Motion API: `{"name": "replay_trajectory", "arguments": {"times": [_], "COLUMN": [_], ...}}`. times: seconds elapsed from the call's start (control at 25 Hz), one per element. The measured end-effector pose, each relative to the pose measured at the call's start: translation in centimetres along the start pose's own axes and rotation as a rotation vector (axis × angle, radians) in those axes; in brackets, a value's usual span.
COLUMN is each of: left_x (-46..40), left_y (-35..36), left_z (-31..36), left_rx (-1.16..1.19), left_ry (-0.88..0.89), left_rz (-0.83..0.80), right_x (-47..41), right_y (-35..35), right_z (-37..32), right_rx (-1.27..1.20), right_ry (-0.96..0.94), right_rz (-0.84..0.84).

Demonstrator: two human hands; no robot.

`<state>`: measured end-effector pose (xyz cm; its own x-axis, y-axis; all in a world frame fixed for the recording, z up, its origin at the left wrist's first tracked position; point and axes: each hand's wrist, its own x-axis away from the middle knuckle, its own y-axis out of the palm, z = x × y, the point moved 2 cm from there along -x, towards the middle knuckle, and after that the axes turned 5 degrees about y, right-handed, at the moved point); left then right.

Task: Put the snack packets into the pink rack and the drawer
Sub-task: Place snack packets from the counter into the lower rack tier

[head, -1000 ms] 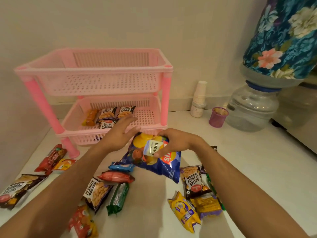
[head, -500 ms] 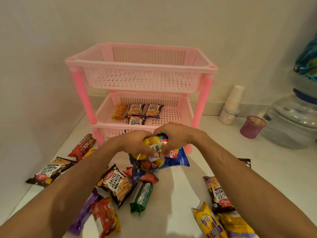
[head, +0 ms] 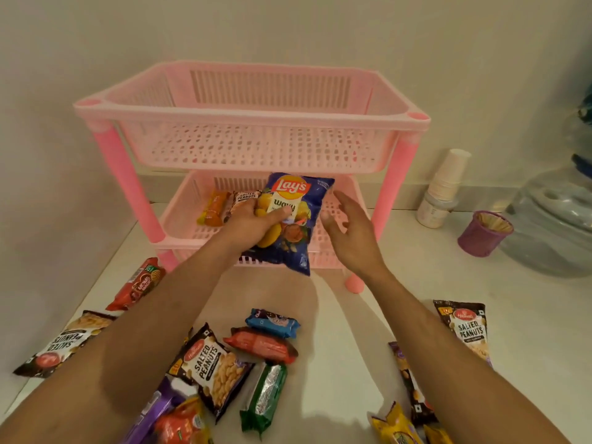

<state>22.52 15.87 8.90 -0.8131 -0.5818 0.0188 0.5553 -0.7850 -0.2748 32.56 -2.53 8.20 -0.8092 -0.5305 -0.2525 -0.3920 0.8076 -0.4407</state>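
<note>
Counter: chips packet pinched in left fingers.

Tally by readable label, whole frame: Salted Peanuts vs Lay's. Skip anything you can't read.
Salted Peanuts packets: 4 (3 on the counter, 1 in the pink rack)
Lay's chips bag: 1, held by the left hand
Total: 5

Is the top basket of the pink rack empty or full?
Empty. The top basket of the pink rack shows only its bare holed floor, while the snack packets lie in the lower basket.
</note>
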Motion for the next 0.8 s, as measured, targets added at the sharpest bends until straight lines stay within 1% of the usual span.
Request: {"name": "replay_trajectory", "arguments": {"times": [0.08, 0.16, 0.2, 0.24, 0.4, 0.44, 0.52, 0.64, 0.8], "left_x": [-2.8, -5.5, -6.7, -7.8, -11.7, -12.3, -12.6, -12.4, -12.1], "left_y": [1.5, 3.1, 3.8, 4.5, 6.0, 6.4, 7.4, 9.3, 10.6], "left_z": [-0.3, -0.4, -0.6, -0.6, -1.3, -1.5, -1.9, -2.7, -3.5], "left_rx": [0.050, 0.089, 0.089, 0.073, -0.035, -0.056, -0.106, -0.191, -0.356], "left_ry": [-0.038, -0.038, -0.044, -0.057, -0.117, -0.139, -0.144, -0.137, -0.133], "left_rz": [0.068, 0.059, 0.048, 0.041, 0.103, 0.091, 0.049, -0.023, -0.188], "right_x": [-0.2, -0.3, -0.2, -0.1, 0.3, 0.4, 0.5, 0.7, 0.6], "right_y": [0.9, 1.7, 2.0, 2.1, 2.4, 2.4, 2.3, 2.5, 2.8], "right_z": [1.8, 3.1, 3.6, 4.0, 4.5, 4.7, 4.8, 5.3, 5.2], "right_rx": [0.211, 0.494, 0.597, 0.633, 0.571, 0.553, 0.527, 0.597, 0.656], "right_ry": [-0.027, -0.052, -0.078, -0.100, -0.186, -0.220, -0.290, -0.374, -0.342], "right_rz": [-0.021, -0.062, -0.049, -0.011, 0.096, 0.108, 0.098, 0.092, 0.108]}}
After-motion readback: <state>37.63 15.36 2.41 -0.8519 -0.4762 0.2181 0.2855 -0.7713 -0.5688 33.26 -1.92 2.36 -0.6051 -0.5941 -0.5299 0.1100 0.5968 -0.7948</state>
